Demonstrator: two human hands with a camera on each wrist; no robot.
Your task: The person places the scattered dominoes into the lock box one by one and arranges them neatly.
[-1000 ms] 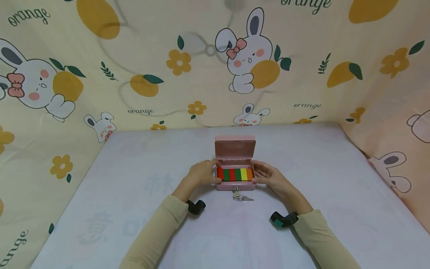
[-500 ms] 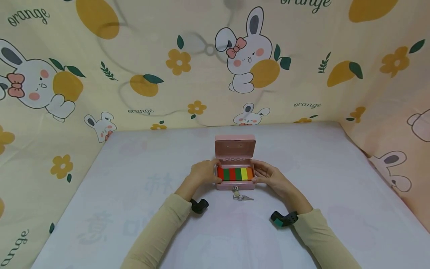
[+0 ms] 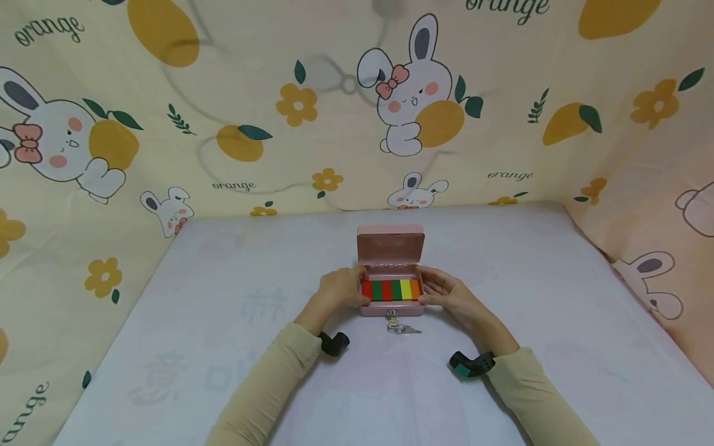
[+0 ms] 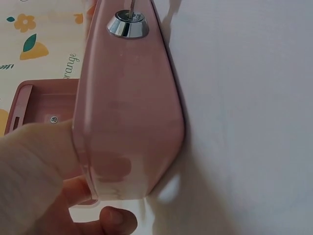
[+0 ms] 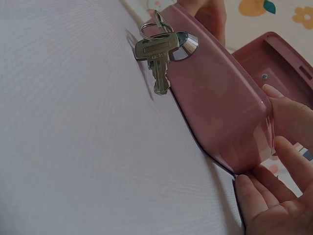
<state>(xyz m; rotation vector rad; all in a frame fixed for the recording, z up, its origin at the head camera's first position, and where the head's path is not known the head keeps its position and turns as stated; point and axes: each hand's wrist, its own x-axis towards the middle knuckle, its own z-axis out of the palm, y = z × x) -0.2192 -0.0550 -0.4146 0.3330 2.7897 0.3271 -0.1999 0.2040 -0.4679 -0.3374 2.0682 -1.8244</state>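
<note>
A pink metal cash box (image 3: 392, 311) stands on the table with its lid (image 3: 390, 248) raised. Inside lies a row of coloured blocks (image 3: 392, 290), red, green, yellow and orange. My left hand (image 3: 341, 288) grips the box's left end, its thumb over the rim; the thumb's tip is hidden in the left wrist view. At the opposite end my right hand (image 3: 449, 294) holds the box, thumb at the upper edge and fingers around the side and lower edge. Keys (image 5: 159, 51) hang from the front lock (image 4: 128, 24).
A white cloth (image 3: 390, 390) covers the table. Behind it and at both sides hangs a cream curtain (image 3: 346, 136) printed with rabbits and oranges. Each wrist bears a black camera, the left one (image 3: 334, 344) and the right one (image 3: 471, 364).
My left wrist and forearm have shifted slightly to the right, while the fingers stay at the box's left end. The box, the blocks and my right hand have barely moved.
</note>
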